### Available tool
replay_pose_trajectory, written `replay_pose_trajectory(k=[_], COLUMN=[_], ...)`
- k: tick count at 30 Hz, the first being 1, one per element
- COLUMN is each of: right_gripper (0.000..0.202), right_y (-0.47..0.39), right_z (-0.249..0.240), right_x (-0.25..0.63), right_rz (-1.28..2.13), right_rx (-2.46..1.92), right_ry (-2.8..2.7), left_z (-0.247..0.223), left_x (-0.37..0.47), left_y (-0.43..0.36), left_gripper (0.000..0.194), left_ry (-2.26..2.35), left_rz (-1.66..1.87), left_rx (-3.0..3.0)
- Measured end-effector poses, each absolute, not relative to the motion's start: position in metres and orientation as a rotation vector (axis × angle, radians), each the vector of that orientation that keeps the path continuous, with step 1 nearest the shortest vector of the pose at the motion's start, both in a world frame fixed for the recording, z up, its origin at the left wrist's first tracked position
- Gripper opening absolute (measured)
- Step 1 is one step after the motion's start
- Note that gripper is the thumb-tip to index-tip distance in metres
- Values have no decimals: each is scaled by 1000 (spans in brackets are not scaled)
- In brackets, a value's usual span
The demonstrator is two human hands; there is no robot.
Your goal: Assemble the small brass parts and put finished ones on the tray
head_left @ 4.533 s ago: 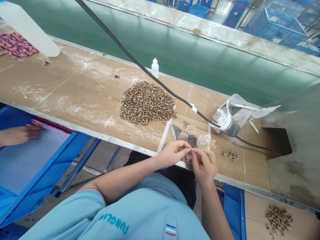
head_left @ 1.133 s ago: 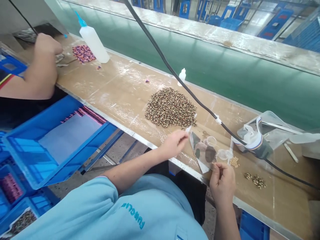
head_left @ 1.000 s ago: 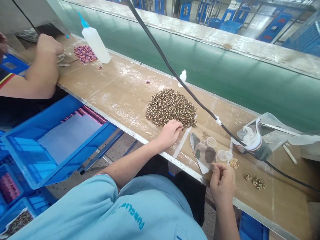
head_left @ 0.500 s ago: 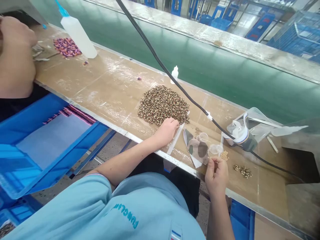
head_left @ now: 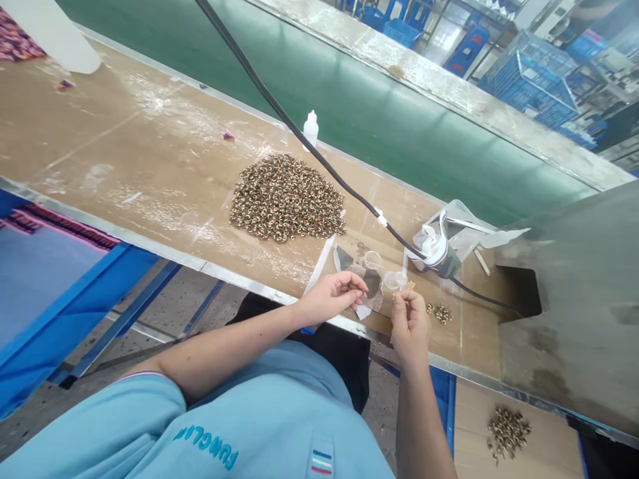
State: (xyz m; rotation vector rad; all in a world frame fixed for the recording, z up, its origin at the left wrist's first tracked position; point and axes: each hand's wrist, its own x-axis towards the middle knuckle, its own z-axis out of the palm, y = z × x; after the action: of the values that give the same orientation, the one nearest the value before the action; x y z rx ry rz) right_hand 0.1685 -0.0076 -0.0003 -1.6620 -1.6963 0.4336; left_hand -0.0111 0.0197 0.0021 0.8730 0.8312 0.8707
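My left hand [head_left: 335, 295] is pinched near the table's front edge; whatever its fingertips hold is too small to make out. To its right, my right hand [head_left: 411, 324] has thumb and forefinger pressed together, hiding what may be between them. Beyond the left hand lies a large pile of small brown-and-gold pieces [head_left: 288, 198]. Around the fingertips are a dark-patched pad [head_left: 371, 279] and a small clear round dish [head_left: 395, 280]. Tiny gold beads [head_left: 410, 285] and a little cluster of brown-and-gold pieces [head_left: 442, 314] lie by the right hand.
A black cable [head_left: 299, 135] crosses above the table to a device wrapped in white material [head_left: 433, 250]. A small white bottle [head_left: 310, 129] stands at the far edge. A grey metal housing [head_left: 574, 299] borders the right side. More pieces [head_left: 508, 432] lie at lower right.
My left hand has come away from the pile and moved right, close to my right hand. The view has shifted right, so the co-worker's arm at the left is out of sight.
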Motion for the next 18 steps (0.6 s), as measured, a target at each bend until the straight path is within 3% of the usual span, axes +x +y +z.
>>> replay_pose_trajectory(k=[18], right_gripper=[31], right_y=[30], right_z=[35], right_x=[204], right_rz=[-325], right_rx=[-1755], right_ry=[-2335], left_z=[2], left_x=[-14], left_y=[15], left_gripper=[8], left_ry=[810], left_rz=[890], left_rx=[1028])
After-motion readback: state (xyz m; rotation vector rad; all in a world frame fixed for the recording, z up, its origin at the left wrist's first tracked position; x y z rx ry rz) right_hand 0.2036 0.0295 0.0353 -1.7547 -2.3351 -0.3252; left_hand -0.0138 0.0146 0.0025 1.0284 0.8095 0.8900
